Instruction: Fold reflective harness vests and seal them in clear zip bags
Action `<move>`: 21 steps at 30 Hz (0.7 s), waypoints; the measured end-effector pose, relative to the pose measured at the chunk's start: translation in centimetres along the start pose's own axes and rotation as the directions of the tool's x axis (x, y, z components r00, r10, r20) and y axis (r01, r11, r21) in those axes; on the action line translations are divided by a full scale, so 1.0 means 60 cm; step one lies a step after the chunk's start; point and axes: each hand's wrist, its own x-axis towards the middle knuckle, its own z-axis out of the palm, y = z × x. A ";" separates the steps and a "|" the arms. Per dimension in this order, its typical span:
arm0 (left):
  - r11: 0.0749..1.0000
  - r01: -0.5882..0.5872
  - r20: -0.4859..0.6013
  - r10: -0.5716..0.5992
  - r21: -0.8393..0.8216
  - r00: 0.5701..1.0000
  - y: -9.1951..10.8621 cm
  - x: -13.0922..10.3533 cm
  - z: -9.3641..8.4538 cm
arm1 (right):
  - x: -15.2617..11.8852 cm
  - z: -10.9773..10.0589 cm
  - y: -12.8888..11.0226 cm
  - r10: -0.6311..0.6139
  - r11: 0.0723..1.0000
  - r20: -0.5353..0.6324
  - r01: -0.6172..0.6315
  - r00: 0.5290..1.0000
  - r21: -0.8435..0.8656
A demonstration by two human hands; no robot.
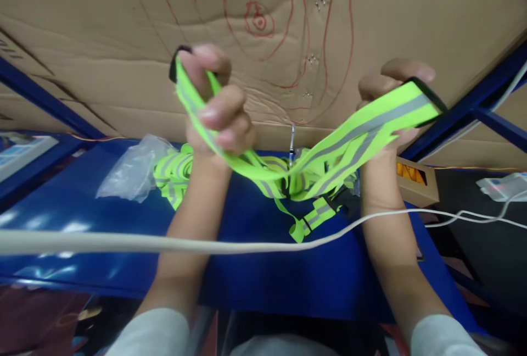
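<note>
A neon yellow-green reflective strap (362, 136) with grey stripes hangs in a V between my two raised hands. My left hand (222, 103) is closed around one looped end, where a black edge shows at the top. At the other end, my right hand (391, 87) grips the strap from behind, close to a black-edged fold; some of its fingers are hidden. The strap's middle sags to a dark fitting low at the centre. Below it, a shorter strap piece with black buckles (319, 216) lies over the blue table (263, 279). A coiled bundle of similar straps (175, 172) rests behind my left forearm.
A clear plastic bag (134, 169) lies left on the table. A white cable (247, 246) crosses in front of my forearms. Behind stands a cardboard sheet (144, 10) with red marker lines. A small cardboard box (424, 185) with orange contents sits at right, near a blue metal frame (498, 125).
</note>
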 end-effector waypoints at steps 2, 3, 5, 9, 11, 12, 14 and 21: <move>0.998 -0.039 0.164 0.030 0.047 0.986 -0.018 -0.001 0.017 | 0.002 0.009 0.022 0.015 0.986 -0.073 -0.026 0.997 -0.162; 0.996 -0.066 0.212 0.050 0.067 0.976 -0.031 0.000 0.027 | 0.002 0.015 0.037 0.036 0.966 -0.104 -0.062 0.994 -0.252; 0.991 -0.087 0.220 0.062 0.106 0.974 -0.057 0.004 0.043 | 0.001 0.028 0.065 0.102 0.909 -0.122 -0.142 0.987 -0.391; 0.999 0.015 0.276 -0.026 0.042 0.961 -0.077 0.012 0.040 | -0.003 0.046 0.071 0.205 0.861 -0.080 -0.219 0.975 -0.459; 0.993 0.119 0.325 -0.106 -0.019 0.940 -0.067 0.012 0.024 | -0.009 0.048 0.044 0.193 0.886 -0.061 -0.201 0.979 -0.419; 0.989 0.141 0.291 -0.124 -0.037 0.949 -0.059 0.010 0.016 | -0.013 0.048 0.028 0.164 0.906 -0.062 -0.175 0.985 -0.385; 0.994 0.098 0.098 -0.092 -0.052 0.991 -0.043 0.003 0.006 | -0.021 0.046 0.000 0.110 0.938 -0.091 -0.133 0.990 -0.319; 0.950 -0.210 0.222 0.159 0.229 0.962 -0.045 -0.009 0.041 | -0.016 0.050 0.045 0.209 0.924 0.015 -0.192 0.978 -0.330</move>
